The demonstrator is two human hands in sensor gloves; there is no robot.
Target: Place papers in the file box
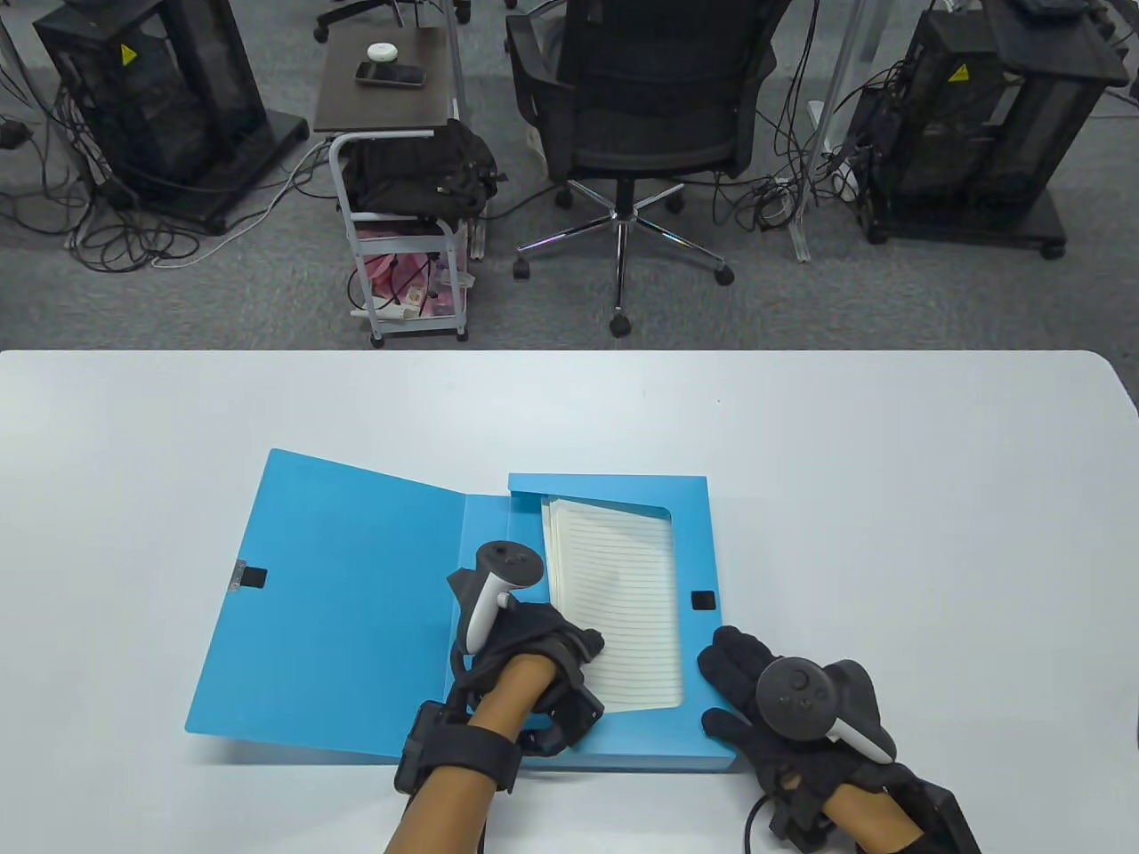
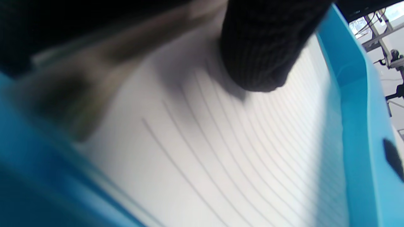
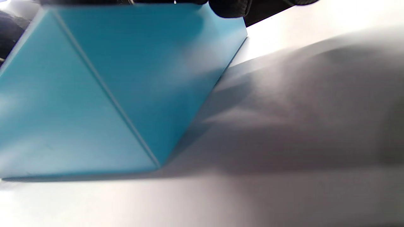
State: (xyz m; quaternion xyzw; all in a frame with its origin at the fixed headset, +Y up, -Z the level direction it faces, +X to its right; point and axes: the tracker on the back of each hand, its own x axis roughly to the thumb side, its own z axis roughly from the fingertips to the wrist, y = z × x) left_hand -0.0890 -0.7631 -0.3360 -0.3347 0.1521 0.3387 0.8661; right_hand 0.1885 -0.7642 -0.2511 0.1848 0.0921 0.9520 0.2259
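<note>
A blue file box (image 1: pixel 699 543) lies open on the white table, its lid (image 1: pixel 338 596) folded flat to the left. A stack of lined papers (image 1: pixel 618 605) lies inside the box. My left hand (image 1: pixel 569 654) rests on the near left corner of the papers; in the left wrist view a gloved fingertip (image 2: pixel 262 56) presses on the lined sheet (image 2: pixel 221 157). My right hand (image 1: pixel 743 694) rests on the box's near right corner, fingers spread over its rim. The right wrist view shows the box's outer corner (image 3: pixel 110 94) with fingertips (image 3: pixel 230 8) on top.
The white table (image 1: pixel 890 489) extends to the right and behind the box. An office chair (image 1: pixel 650 133), a small cart (image 1: pixel 405 178) and equipment racks stand on the floor beyond the table's far edge.
</note>
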